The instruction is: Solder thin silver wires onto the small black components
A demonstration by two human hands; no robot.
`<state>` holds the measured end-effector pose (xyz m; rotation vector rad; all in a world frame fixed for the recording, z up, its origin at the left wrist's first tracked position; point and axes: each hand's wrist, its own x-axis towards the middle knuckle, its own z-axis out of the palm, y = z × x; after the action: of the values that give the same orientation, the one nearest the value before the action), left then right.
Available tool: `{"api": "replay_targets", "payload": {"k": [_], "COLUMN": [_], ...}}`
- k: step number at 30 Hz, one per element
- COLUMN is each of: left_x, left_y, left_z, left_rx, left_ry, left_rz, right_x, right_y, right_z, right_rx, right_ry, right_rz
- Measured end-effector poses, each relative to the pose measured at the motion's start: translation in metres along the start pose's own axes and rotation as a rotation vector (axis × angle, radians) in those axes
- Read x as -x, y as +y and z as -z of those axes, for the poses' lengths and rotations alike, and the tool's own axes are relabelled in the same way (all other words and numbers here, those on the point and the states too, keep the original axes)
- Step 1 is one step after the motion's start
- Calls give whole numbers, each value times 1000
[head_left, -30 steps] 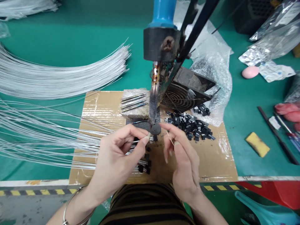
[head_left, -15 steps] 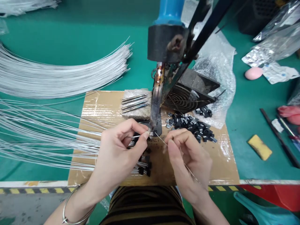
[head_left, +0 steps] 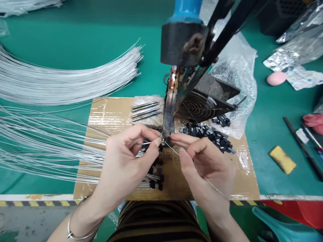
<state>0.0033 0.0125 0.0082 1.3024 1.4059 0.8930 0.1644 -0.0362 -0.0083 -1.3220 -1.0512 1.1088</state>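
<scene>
From where I stand, taking the iron's tip as the middle of the dial and twelve as away from the worker, the left hand (head_left: pixel 126 163) is at eight, thumb and forefinger pinched round a white wire (head_left: pixel 146 143), its end just beside the tip. At four, the right hand (head_left: pixel 209 168) grips a thin strand (head_left: pixel 173 149) between thumb and finger, the strand slanting up toward that same spot; another finger stretches close to the tip, though I can't tell whether it touches anything. The soldering iron (head_left: pixel 169 111) points down between them. Wires ending in black connectors (head_left: pixel 156 178) lie on the cardboard (head_left: pixel 242 168) near half past six. Loose black pieces (head_left: pixel 212 136) are heaped at three, a fan (head_left: pixel 196 105) leans at half past one, and metal rods (head_left: pixel 146 111) rest on a block at half past ten. Farther off, a thick wire bundle (head_left: pixel 83 84) sweeps out at ten, a yellow sponge (head_left: pixel 282 159) sits between three and four, and a pink egg-shaped thing (head_left: pixel 276 78) at two.
</scene>
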Motion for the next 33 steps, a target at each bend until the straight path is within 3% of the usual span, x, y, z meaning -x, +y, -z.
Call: {"api": "replay_targets", "payload": {"k": [33], "left_x": [3], "left_y": [-2], "left_z": [0], "left_rx": [-17], "left_ry": [18], "left_rz": [-63], "right_x": [1], "right_y": [8], "right_z": [-3], "right_rx": [-23], "right_ry": [26], "right_rz": [92]}}
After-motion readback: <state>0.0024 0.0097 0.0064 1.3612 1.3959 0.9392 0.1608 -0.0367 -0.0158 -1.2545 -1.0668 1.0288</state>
